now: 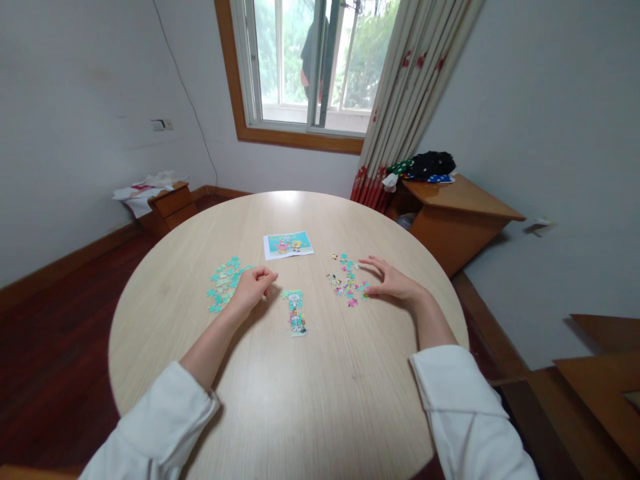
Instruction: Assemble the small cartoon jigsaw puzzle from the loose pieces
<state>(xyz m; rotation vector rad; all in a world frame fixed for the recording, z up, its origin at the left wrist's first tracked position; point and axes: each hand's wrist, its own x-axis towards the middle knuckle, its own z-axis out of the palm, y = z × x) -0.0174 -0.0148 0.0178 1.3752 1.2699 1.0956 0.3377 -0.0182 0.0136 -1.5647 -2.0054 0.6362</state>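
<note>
My left hand (256, 287) is closed, its fingers curled together beside a pile of turquoise jigsaw pieces (220, 291). Whatever those fingers may hold is hidden. Just right of it lies a narrow joined strip of jigsaw puzzle (296, 313) with a cartoon figure on it. My right hand (393, 283) is open, thumb and fingers apart, at the right edge of a second group of loose pieces (349, 285), pink, turquoise and yellow. Its thumb is close to a piece there; I cannot tell whether they touch. Behind the strip lies a printed reference picture (290, 245) of cartoon characters.
Everything rests on a round pale wooden table (305, 413). Beyond its edge stand a wooden cabinet (460, 213) with dark cloth (433, 165) on top, a small drawer unit (173, 207) with papers, a curtain (405, 100) and a window (320, 67).
</note>
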